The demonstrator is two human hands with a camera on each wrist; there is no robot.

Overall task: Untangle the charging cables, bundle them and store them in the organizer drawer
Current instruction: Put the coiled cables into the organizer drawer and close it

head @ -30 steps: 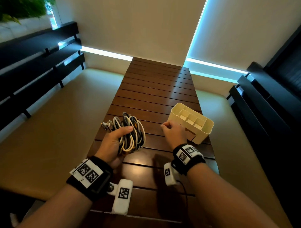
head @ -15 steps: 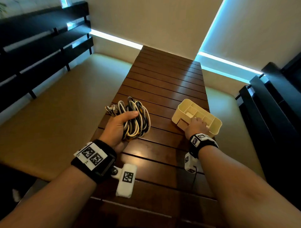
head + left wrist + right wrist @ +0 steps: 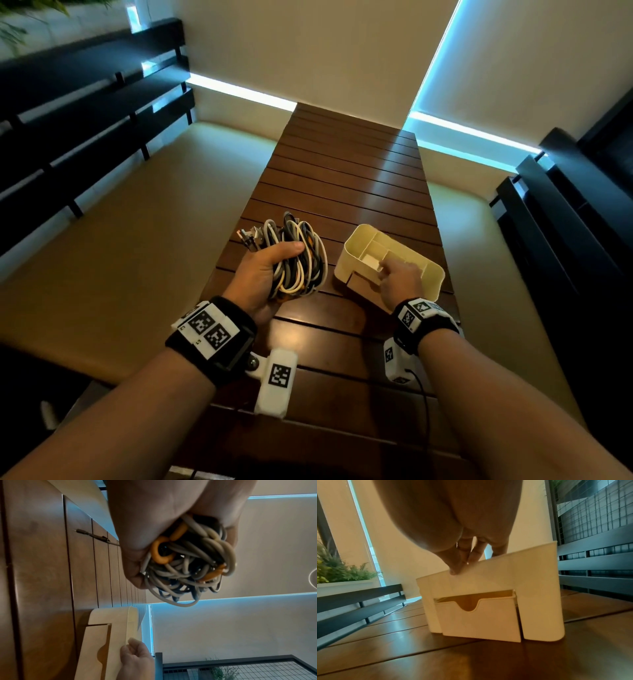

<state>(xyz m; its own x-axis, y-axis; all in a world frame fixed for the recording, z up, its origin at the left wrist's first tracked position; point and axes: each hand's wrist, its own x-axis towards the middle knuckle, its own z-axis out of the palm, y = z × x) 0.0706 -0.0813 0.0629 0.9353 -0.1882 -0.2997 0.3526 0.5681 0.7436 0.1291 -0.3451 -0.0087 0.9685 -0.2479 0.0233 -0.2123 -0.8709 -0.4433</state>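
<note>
A coiled bundle of charging cables point(image 3: 296, 260) sits in the left hand point(image 3: 260, 274), fingers curled round it, just left of the organizer point(image 3: 424, 274). The right hand point(image 3: 399, 279) pinches the organizer's near rim. Loose loops could snag on the narrow drawer point(image 3: 479, 620) — it looks barely ajar. A second ago, the right hand hovered fisted beside the organizer.

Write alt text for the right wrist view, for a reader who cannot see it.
A right hand pinches the top rim of a cream organizer standing on a dark slatted wooden table. Its front drawer, with a curved finger notch, sits slightly pulled out. A planter and dark railings lie behind.
</note>
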